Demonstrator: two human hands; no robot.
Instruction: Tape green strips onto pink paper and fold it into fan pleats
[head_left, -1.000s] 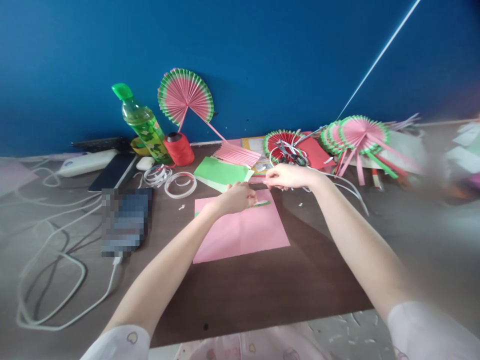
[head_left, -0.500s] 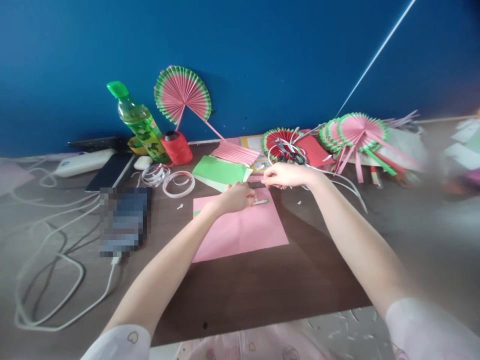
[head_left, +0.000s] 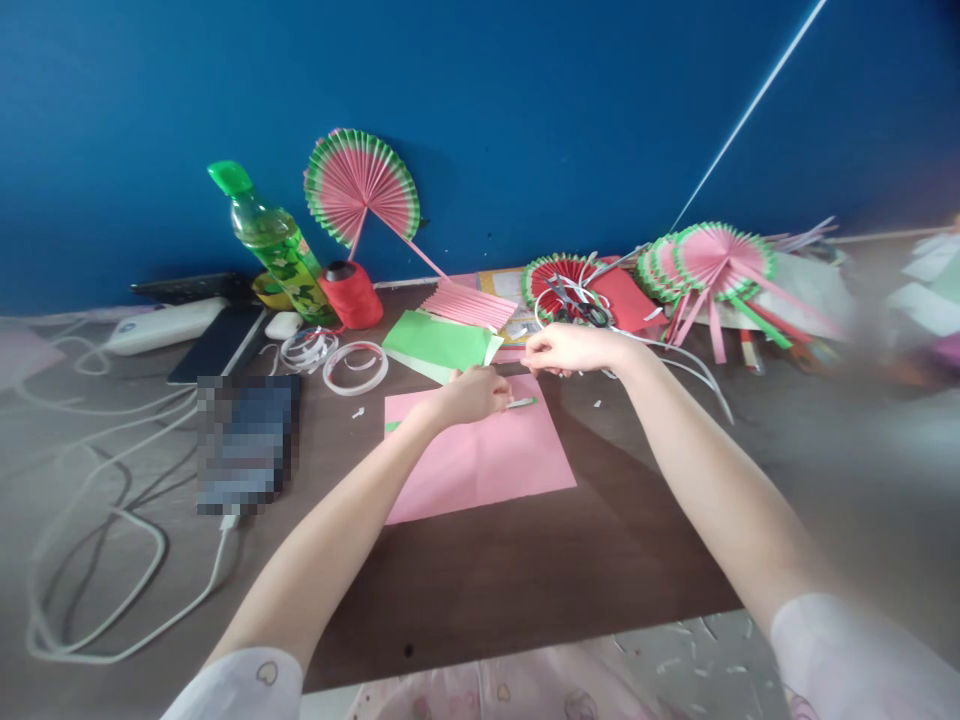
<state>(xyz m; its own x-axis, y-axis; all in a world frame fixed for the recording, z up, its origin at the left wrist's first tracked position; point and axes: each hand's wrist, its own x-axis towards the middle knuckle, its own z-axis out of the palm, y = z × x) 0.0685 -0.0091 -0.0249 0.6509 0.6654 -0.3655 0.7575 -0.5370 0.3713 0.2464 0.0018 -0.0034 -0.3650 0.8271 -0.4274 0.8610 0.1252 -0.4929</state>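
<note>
A pink paper sheet [head_left: 487,460] lies on the table with a narrow green-and-white strip [head_left: 523,403] on it. My left hand [head_left: 480,393] rests over the strip near the sheet's far edge, its fingers curled, and one strip end pokes out past the fingertips. A bit of green also shows on the left of my forearm. Just beyond the far right corner of the sheet, my right hand [head_left: 566,350] is closed in a pinch. What sits between those fingertips is too small to make out. Green paper [head_left: 442,340] lies behind my left hand.
Pleated pink-green fans [head_left: 364,185] stand at the wall and lie at right [head_left: 720,260]. Scissors [head_left: 574,300] lie among white cords. Left are a tape roll [head_left: 356,369], red thread spool [head_left: 351,295], green bottle [head_left: 274,250], blurred-out device [head_left: 251,445] and looping cable [head_left: 161,545].
</note>
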